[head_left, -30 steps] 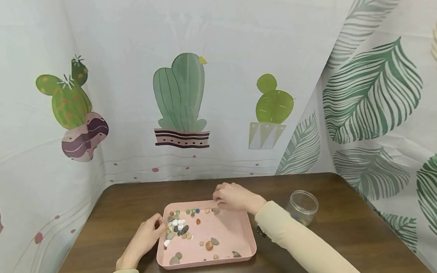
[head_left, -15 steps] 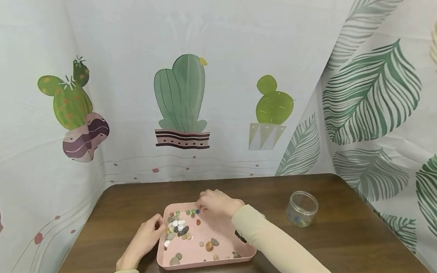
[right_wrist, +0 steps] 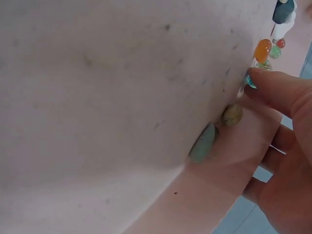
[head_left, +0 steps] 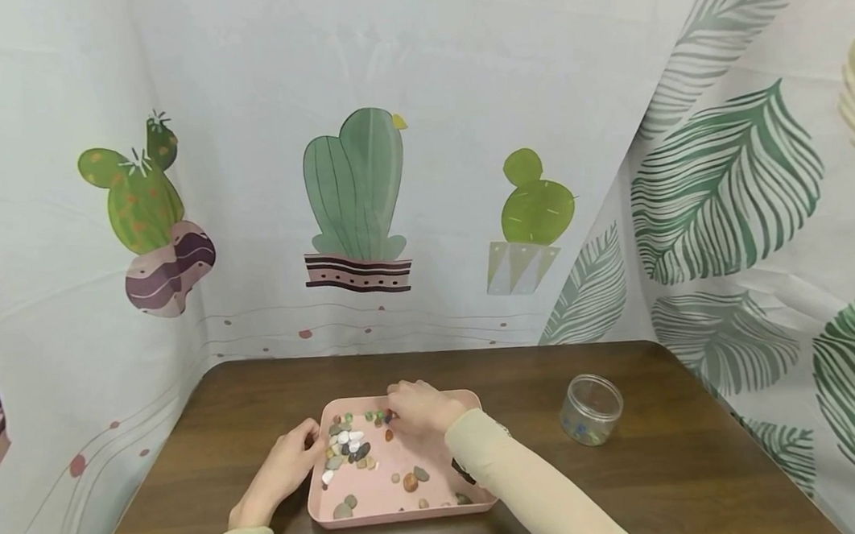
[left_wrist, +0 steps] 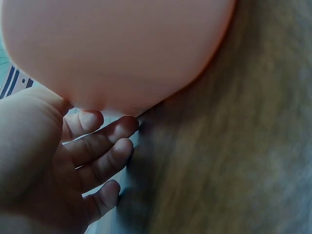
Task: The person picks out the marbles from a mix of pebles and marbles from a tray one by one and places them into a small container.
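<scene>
My left hand (head_left: 281, 464) grips the left side of a shallow pink tray (head_left: 404, 517), its fingers against the outside of the wall in the left wrist view. Inside the tray's far side, my right hand (head_left: 422, 406) pinches a blue-green glass marble (right_wrist: 251, 82). The thumb tip covers part of it, and the index finger is mostly hidden. Close by in the right wrist view lie an orange stone (right_wrist: 263, 50) and a green marble (right_wrist: 275, 51). A tan pebble (right_wrist: 232, 114) and a grey-green pebble (right_wrist: 202, 145) rest along the far wall.
A clear round jar (head_left: 591, 409) with blue and green pieces inside stands right of the tray on the dark wooden table (head_left: 670, 456). White and dark pebbles (head_left: 350, 444) cluster at the tray's left. A brown round stone (head_left: 410, 482) lies nearer the front.
My right hand has moved left along the tray's far side, from the right-hand pebbles to the blue-green marble. My left hand has stayed at the tray's left edge.
</scene>
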